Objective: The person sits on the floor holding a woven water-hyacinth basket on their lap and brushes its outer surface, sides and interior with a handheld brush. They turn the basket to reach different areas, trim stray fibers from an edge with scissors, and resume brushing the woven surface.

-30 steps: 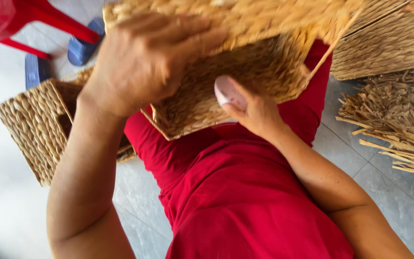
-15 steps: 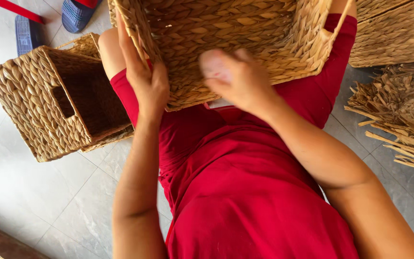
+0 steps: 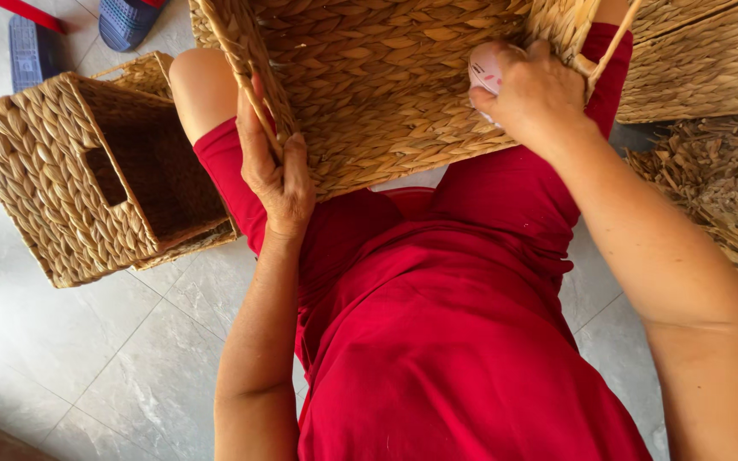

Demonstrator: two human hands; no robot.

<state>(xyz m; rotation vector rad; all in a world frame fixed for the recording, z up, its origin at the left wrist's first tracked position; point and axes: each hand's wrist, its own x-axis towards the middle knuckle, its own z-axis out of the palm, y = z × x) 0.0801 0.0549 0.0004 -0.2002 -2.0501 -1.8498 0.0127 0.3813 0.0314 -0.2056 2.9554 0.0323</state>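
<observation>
**Holding a big woven basket steady across the lap**

Looking down from near to far: closest is the red fabric of the person's clothing (image 3: 471, 358) filling the lower middle, with pale grey floor tiles (image 3: 70, 358) on the left. Both forearms run up from the near edge toward the work.

Resting on the lap is the large tan basket of braided straw (image 3: 386, 94), tipped so that one woven wall faces the camera. My guess is it's tilted like that so the side can be reached while the knees take the weight.

The left hand (image 3: 277, 175) is clamped on the basket's near-left corner edge, thumb on one face and fingers wrapped round the rim, which looks like bracing to stop it rolling. The right hand (image 3: 533, 92) sits on the right part of the wall, fingers curled tight around a small pale pinkish-white object (image 3: 485, 68) pressed against the weave. Can't tell what that object is, it's mostly hidden by the fingers.

Left of the knee, a smaller square woven basket with a cut-out handle hole (image 3: 70, 188) lies on its side on the tiles, opening facing right. On the right, a heap of loose dried straw strands (image 3: 719, 205) sits within easy reach, with another woven piece (image 3: 702, 60) beyond it. Far left there's a blue sandal (image 3: 130, 19) and a bit of red bar (image 3: 23, 13).
</observation>
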